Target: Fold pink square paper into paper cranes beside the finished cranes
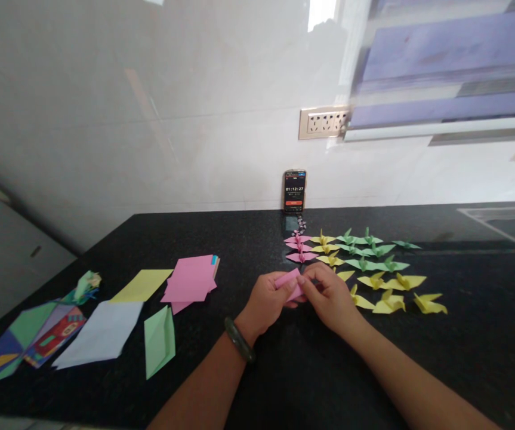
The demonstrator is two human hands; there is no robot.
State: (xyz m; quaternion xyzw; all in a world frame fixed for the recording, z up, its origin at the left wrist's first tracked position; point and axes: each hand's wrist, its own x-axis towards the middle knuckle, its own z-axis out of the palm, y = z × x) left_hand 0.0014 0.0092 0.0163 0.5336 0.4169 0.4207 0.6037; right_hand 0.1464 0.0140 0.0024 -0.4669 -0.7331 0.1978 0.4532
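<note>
A small folded piece of pink paper (289, 279) is held up over the black countertop between my two hands. My left hand (268, 298) grips its left side, thumb on top and fingers underneath. At the right edge, my right hand (331, 292) pinches the same paper between thumb and fingers. Just beyond my hands lie pink paper cranes (301, 257) in a short column. Yellow paper cranes (389, 302) and green paper cranes (369, 263) spread to the right in rows; my right hand partly covers some yellow ones.
Left of my hands are a stack of pink paper (190, 279), a folded green sheet (159, 341), a yellow sheet (143, 285), white sheets (102, 334) and a colourful packet (55, 334). A phone (295, 191) showing a timer leans against the wall below a socket panel (322, 123).
</note>
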